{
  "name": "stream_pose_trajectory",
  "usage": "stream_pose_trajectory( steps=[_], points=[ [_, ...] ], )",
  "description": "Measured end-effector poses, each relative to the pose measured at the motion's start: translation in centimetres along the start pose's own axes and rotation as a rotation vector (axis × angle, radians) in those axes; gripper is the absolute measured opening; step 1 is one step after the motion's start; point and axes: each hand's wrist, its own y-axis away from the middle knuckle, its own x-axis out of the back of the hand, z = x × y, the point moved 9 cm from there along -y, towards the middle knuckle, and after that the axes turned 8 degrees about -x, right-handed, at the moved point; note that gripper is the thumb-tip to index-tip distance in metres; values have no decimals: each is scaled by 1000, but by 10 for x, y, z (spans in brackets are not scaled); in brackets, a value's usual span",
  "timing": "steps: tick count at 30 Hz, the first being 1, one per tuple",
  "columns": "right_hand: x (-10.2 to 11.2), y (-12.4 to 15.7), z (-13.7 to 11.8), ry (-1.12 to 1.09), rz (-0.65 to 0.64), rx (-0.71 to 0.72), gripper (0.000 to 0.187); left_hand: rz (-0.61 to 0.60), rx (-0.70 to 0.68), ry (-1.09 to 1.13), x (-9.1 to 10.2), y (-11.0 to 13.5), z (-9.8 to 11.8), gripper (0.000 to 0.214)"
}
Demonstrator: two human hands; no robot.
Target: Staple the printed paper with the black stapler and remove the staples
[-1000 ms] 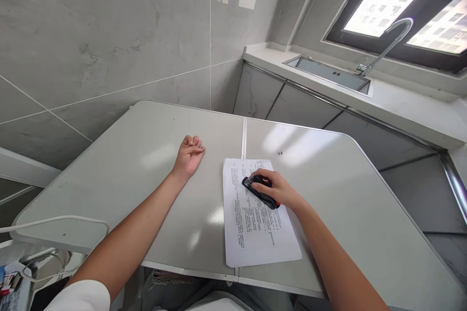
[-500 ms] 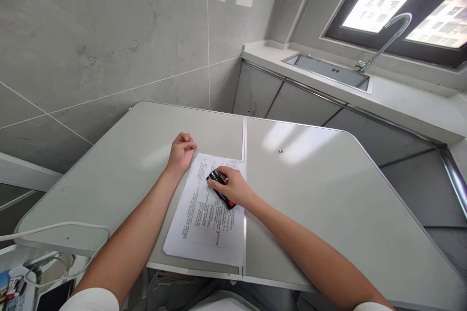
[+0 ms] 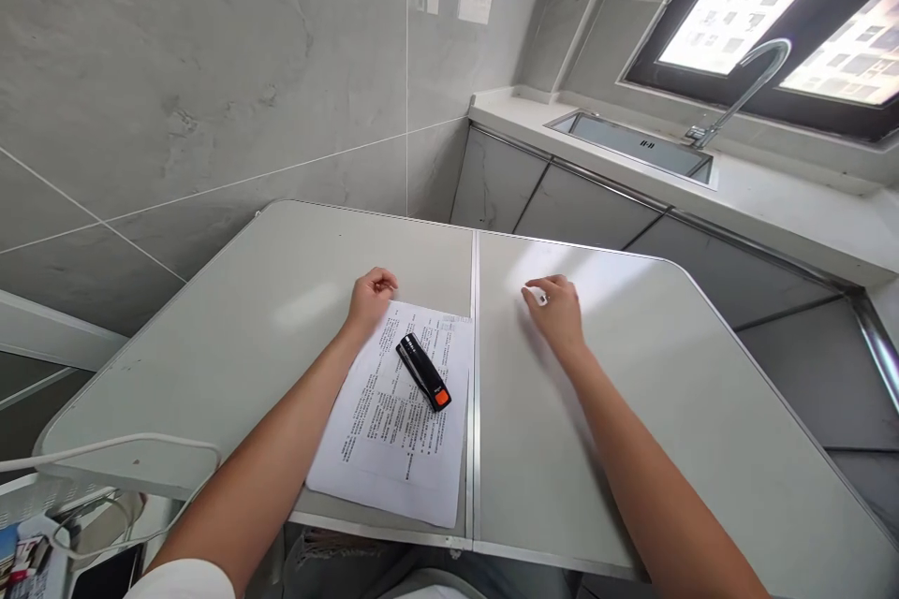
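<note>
A black stapler [image 3: 423, 372] with an orange end lies slantwise on a printed sheet of paper [image 3: 379, 477]. Neither hand touches the stapler. My left hand [image 3: 371, 298] rests at the paper's top left corner, its fingers curled in loosely with nothing seen in them. On the right half of the table, my right hand [image 3: 556, 307] hovers with thumb and forefinger apart around a small piece of staples [image 3: 543, 299]. Whether the fingertips touch the staples, I cannot tell.
The pale folding table [image 3: 632, 374] has a metal seam down its middle. A white cable [image 3: 133, 440] crosses its left front corner. Behind stands a counter with a sink [image 3: 636, 145] and faucet [image 3: 755, 80]; a tiled wall rises at the back left.
My right hand has let go of the stapler, leaving it on the paper, and moved right to the staples. My left hand stays by the paper's corner, shifting slightly right in view.
</note>
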Motion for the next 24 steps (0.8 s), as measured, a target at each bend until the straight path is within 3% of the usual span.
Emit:
stream_pose_trajectory(
  steps=[3, 5, 8, 13, 18, 21, 24],
  points=[
    [9, -17, 48, 86, 5, -88, 38, -185, -153, -451, -20, 9, 16, 21],
    [3, -19, 64, 105, -55, -102, 37, -279, -216, -683, -31, 16, 20, 19],
    [-5, -19, 69, 126, -103, -52, 32, -330, -248, -892, -36, 21, 21, 13],
    [-5, -19, 65, 159, -91, -20, 31, -326, -208, -1003, -28, 16, 16, 10],
    [-22, -10, 29, 52, -105, -19, 34, -284, -189, -1021, -21, 13, 12, 14],
    [-57, 1, -23, -61, -202, 61, 35, -282, -194, -1050, -21, 13, 10, 14],
    [-97, 9, -79, -27, -286, 190, 33, -288, -180, -1061, -21, 12, 7, 14]
  ],
)
